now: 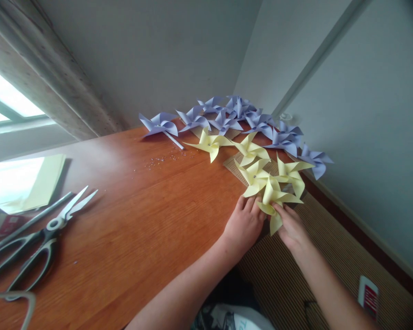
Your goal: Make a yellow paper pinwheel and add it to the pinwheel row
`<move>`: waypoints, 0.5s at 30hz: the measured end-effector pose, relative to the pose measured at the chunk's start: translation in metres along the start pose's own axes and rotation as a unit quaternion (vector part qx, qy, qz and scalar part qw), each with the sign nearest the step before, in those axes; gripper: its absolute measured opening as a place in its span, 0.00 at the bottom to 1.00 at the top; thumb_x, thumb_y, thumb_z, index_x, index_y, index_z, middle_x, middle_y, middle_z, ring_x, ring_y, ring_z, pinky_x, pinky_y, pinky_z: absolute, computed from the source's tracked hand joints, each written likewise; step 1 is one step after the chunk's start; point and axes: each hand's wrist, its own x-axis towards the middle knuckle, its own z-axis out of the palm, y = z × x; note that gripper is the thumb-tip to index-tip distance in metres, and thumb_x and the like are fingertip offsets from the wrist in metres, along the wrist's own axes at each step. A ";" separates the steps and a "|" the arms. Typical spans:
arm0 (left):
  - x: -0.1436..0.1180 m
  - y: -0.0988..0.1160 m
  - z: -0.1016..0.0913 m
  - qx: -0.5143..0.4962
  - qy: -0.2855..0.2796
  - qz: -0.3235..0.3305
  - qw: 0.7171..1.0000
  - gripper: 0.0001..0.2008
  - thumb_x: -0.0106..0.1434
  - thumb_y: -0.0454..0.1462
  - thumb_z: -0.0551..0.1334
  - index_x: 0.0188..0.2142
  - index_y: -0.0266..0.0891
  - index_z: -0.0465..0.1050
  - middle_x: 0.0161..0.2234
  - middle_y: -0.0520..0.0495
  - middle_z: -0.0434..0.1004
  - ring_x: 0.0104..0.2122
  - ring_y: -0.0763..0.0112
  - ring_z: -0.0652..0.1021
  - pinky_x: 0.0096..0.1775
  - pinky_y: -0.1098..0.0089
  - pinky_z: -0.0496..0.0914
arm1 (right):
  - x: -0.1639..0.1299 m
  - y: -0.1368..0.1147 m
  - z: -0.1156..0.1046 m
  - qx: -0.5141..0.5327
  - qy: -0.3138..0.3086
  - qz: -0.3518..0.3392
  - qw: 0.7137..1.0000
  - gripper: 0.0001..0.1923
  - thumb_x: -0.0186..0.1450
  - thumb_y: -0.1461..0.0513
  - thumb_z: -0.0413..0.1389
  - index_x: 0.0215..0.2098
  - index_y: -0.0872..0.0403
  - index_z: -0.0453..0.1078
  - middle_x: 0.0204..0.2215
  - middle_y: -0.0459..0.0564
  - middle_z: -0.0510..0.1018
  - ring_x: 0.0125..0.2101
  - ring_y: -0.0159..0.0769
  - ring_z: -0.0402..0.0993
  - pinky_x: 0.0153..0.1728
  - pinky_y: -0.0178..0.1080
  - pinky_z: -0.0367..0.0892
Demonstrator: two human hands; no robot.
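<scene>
My right hand (pixel 291 225) pinches a yellow paper pinwheel (pixel 271 195) by a lower blade, thumb on top. Beside it, my left hand (pixel 246 221) lies palm down at the table's right edge. Its outer fingers are stretched out and apart, their tips by the neighbouring yellow pinwheel (pixel 254 176); its thumb and index finger are largely hidden. More yellow pinwheels, such as one to the right (pixel 291 173), one behind (pixel 250 149) and one farther left (pixel 211 144), lie close by. Brown corrugated cardboard (pixel 236 168) shows beneath some of them.
Several purple pinwheels (pixel 225 121) curve along the table's far edge; one at left (pixel 159 124) has a paper stick (pixel 175 140). Tiny scraps lie nearby on the wooden table (pixel 141 220). Open scissors (pixel 55 224), a grey rod (pixel 60 200) and yellow paper (pixel 48 178) are at left.
</scene>
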 end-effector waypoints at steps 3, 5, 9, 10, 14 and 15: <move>0.000 0.000 0.000 0.000 -0.002 -0.001 1.000 0.22 0.74 0.38 0.48 0.63 0.34 0.65 0.63 0.37 0.66 0.62 0.58 0.67 0.62 0.56 0.61 | 0.001 0.000 -0.001 -0.007 -0.006 -0.001 1.000 0.23 0.43 0.58 0.75 0.36 0.54 0.79 0.27 0.48 0.83 0.27 0.38 0.78 0.26 0.39 0.72; 0.000 0.000 0.000 0.001 0.000 -0.002 1.000 0.22 0.74 0.38 0.48 0.63 0.34 0.64 0.63 0.37 0.66 0.62 0.59 0.67 0.62 0.56 0.61 | 0.002 0.000 -0.001 -0.009 -0.009 -0.001 1.000 0.23 0.43 0.58 0.75 0.35 0.55 0.79 0.27 0.48 0.82 0.26 0.39 0.77 0.26 0.40 0.72; -0.001 0.000 0.001 0.006 0.003 -0.001 1.000 0.22 0.74 0.37 0.48 0.64 0.33 0.64 0.64 0.37 0.66 0.61 0.58 0.67 0.62 0.56 0.62 | 0.004 -0.002 -0.002 -0.004 -0.012 0.008 1.000 0.21 0.42 0.59 0.76 0.32 0.56 0.79 0.24 0.47 0.81 0.22 0.35 0.74 0.22 0.38 0.69; -0.001 0.000 0.002 0.006 0.003 -0.001 1.000 0.22 0.74 0.37 0.48 0.63 0.33 0.64 0.64 0.36 0.66 0.61 0.58 0.68 0.62 0.56 0.62 | 0.004 -0.002 -0.002 -0.001 -0.011 0.011 1.000 0.21 0.42 0.59 0.76 0.32 0.56 0.79 0.24 0.47 0.81 0.22 0.34 0.73 0.22 0.37 0.68; -0.001 0.001 0.002 0.001 0.010 0.000 1.000 0.22 0.74 0.37 0.47 0.63 0.33 0.64 0.64 0.37 0.66 0.61 0.58 0.68 0.62 0.56 0.62 | 0.005 -0.002 -0.002 0.011 -0.007 0.022 1.000 0.20 0.41 0.60 0.76 0.31 0.56 0.80 0.24 0.46 0.82 0.22 0.32 0.73 0.21 0.35 0.68; -0.001 0.001 0.002 0.001 0.011 -0.001 1.000 0.23 0.74 0.37 0.47 0.64 0.33 0.64 0.63 0.37 0.66 0.61 0.58 0.68 0.62 0.56 0.62 | 0.005 -0.002 -0.002 0.013 -0.006 0.024 1.000 0.20 0.41 0.60 0.76 0.32 0.56 0.80 0.25 0.46 0.82 0.22 0.32 0.74 0.21 0.34 0.68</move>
